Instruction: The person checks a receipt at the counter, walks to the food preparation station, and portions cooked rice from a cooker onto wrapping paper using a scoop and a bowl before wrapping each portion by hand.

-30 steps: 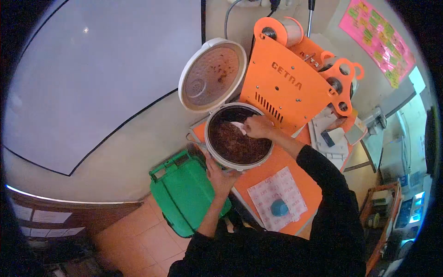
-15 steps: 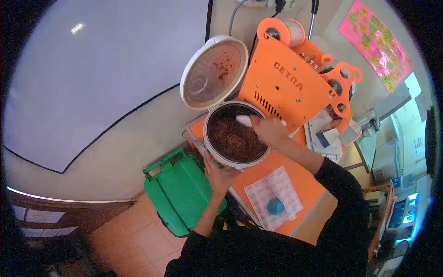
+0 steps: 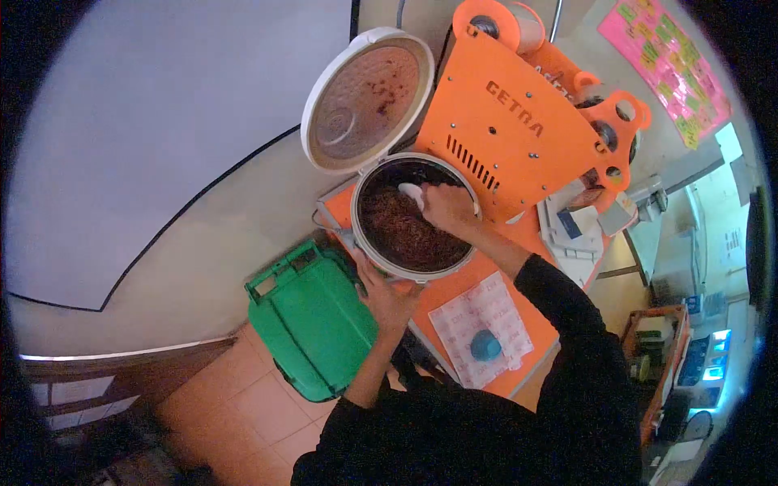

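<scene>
A round white cooker stands on the orange table with dark brown grains inside. Its stained lid is raised at the back. Over the pot's right part, my right hand is closed around a white scoop, whose end points into the grains. My left hand rests against the cooker's front outer wall; its fingers look spread. Nearer to me, a blue cup sits on patterned paper.
An orange machine with rolls stands right behind the cooker. A green bin is on the floor at the left. White trays lie on the table's right. The wall and a whiteboard rise at the left.
The scoop and my right hand have moved over the grains, most recently leftward and up in the view. The camera view has shifted a little. My left hand stays at the cooker.
</scene>
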`<state>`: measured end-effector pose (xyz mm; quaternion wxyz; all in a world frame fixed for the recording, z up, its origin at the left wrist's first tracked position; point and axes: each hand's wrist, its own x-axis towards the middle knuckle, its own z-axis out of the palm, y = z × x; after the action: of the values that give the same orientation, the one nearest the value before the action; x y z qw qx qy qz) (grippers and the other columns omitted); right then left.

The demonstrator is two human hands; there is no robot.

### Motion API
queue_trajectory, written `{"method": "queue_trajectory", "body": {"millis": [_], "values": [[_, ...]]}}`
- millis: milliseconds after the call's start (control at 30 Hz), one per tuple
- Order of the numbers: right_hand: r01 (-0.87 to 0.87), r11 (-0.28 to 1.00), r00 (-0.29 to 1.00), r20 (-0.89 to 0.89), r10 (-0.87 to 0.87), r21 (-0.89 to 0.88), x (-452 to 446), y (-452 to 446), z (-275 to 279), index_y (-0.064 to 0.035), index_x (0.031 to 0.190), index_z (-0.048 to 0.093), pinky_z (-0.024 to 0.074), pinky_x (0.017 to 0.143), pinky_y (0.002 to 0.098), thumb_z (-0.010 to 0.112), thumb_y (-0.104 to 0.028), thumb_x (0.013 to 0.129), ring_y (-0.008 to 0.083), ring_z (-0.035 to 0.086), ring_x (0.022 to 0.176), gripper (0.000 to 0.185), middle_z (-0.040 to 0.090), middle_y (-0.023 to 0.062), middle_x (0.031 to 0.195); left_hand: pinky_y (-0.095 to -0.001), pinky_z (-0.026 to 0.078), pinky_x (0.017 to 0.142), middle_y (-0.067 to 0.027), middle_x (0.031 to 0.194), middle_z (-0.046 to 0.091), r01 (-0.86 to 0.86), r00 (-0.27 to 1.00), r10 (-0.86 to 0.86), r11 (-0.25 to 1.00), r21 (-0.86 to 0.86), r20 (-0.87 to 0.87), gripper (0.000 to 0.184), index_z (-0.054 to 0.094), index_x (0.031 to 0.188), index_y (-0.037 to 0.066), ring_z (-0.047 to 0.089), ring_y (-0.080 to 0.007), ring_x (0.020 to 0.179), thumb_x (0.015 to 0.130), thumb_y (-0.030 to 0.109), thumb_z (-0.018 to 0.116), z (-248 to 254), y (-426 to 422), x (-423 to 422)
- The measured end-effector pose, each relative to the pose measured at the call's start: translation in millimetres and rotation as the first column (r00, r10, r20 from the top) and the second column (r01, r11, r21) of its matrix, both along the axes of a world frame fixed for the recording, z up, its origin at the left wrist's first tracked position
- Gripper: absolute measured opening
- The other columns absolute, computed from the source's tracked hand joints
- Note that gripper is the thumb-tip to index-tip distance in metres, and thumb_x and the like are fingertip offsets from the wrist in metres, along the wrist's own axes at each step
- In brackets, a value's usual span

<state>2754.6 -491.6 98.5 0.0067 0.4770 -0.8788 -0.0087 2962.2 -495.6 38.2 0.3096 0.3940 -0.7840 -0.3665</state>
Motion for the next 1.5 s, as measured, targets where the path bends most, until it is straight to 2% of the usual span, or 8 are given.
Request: {"method": "queue_trajectory", "body": {"millis": [333, 600, 667, 1100, 1167, 1333, 1400, 1500], "values": [[-0.127, 0.991, 0.986, 0.116, 0.122, 0.042, 34, 44, 57, -0.0069, 0.087, 0.06, 0.0489, 0.057, 0.0494, 0.052, -0.021, 0.081, 0.0367, 0.062, 0.062, 0.018, 0.06, 0.0193, 0.065, -0.0615, 0.025, 0.097, -0.0227, 0.144, 0.018, 0.052, 0.998, -0.049, 0.997, 0.057, -0.045, 0.127, -0.002, 0.142, 0.001, 0.026, -0.0402, 0.13, 0.054, 0.042, 0.08, 1, 2, 3], [-0.03, 0.998, 0.954, -0.296, 0.046, 0.059, 11, 21, 54, 0.0048, 0.089, 0.055, 0.0508, 0.046, 0.0385, 0.056, -0.011, 0.071, 0.028, 0.063, 0.051, 0.024, 0.061, 0.0144, 0.059, -0.0608, 0.024, 0.098, -0.0263, 0.143, 0.015, 0.139, 0.983, -0.145, 0.988, -0.066, -0.11, 0.137, 0.0, 0.14, -0.003, 0.023, -0.0453, 0.129, 0.048, 0.058, 0.079, -7, -14, 3], [-0.116, 0.984, 0.922, -0.355, 0.156, 0.131, 5, 6, 38, 0.0, 0.079, 0.062, 0.0538, 0.053, 0.0343, 0.056, -0.009, 0.073, 0.026, 0.067, 0.064, 0.013, 0.065, 0.0174, 0.074, -0.0609, 0.023, 0.099, -0.0251, 0.143, 0.015, 0.157, 0.98, -0.161, 0.987, -0.039, -0.114, 0.136, 0.0, 0.14, -0.003, 0.023, -0.0441, 0.129, 0.048, 0.057, 0.08, -2, -19, 3], [0.394, 0.918, 0.911, 0.151, -0.384, -0.038, 26, 3, 9, -0.0046, 0.086, 0.066, 0.0523, 0.069, 0.0436, 0.062, -0.022, 0.072, 0.0326, 0.065, 0.075, 0.023, 0.065, 0.0182, 0.08, -0.0606, 0.023, 0.101, -0.021, 0.144, 0.016, 0.053, 0.997, -0.054, 0.998, 0.03, 0.052, 0.132, -0.002, 0.141, 0.001, 0.023, -0.0388, 0.132, 0.049, 0.042, 0.083, -1, 1, -2], [0.023, 1.0, 1.0, 0.011, -0.023, -0.009, 46, -2, 32, -0.0066, 0.087, 0.067, 0.0523, 0.067, 0.0426, 0.061, -0.019, 0.072, 0.0317, 0.066, 0.074, 0.02, 0.066, 0.0173, 0.079, -0.0596, 0.023, 0.101, -0.0212, 0.144, 0.016, 0.055, 0.996, -0.058, 0.998, 0.04, 0.063, 0.132, -0.003, 0.141, 0.0, 0.022, -0.0387, 0.132, 0.05, 0.042, 0.083, 3, -1, -5], [-0.115, 0.993, 0.993, -0.03, 0.115, 0.023, 47, 11, 70, -0.0083, 0.08, 0.067, 0.052, 0.061, 0.0431, 0.06, -0.016, 0.071, 0.0291, 0.066, 0.072, 0.014, 0.065, 0.0147, 0.074, -0.0552, 0.028, 0.097, -0.0218, 0.129, 0.033, -0.099, 0.985, 0.064, 0.97, -0.223, -0.159, 0.099, 0.018, 0.134, -0.006, 0.039, -0.0391, 0.114, 0.066, 0.039, 0.074, -24, 26, 1], [-0.129, 0.983, 0.966, -0.206, 0.154, 0.131, 41, 24, 93, -0.0069, 0.09, 0.065, 0.0522, 0.055, 0.0402, 0.06, -0.012, 0.068, 0.0283, 0.066, 0.067, 0.022, 0.064, 0.0143, 0.07, -0.0519, 0.033, 0.092, -0.0196, 0.118, 0.04, -0.011, 0.982, 0.052, 0.975, -0.221, 0.181, 0.086, 0.027, 0.13, -0.004, 0.044, -0.0367, 0.102, 0.069, 0.038, 0.071, -51, 71, 18], [-0.048, 0.99, 0.962, -0.261, 0.081, 0.133, 23, 47, 98, -0.0076, 0.088, 0.064, 0.0515, 0.054, 0.0416, 0.059, -0.014, 0.071, 0.0286, 0.065, 0.064, 0.018, 0.063, 0.0127, 0.066, -0.0481, 0.034, 0.094, -0.0197, 0.119, 0.041, 0.834, 0.538, -0.817, 0.552, 0.012, 0.207, 0.079, 0.036, 0.128, -0.001, 0.043, -0.0379, 0.105, 0.066, 0.034, 0.071, -86, 122, 19]]}}
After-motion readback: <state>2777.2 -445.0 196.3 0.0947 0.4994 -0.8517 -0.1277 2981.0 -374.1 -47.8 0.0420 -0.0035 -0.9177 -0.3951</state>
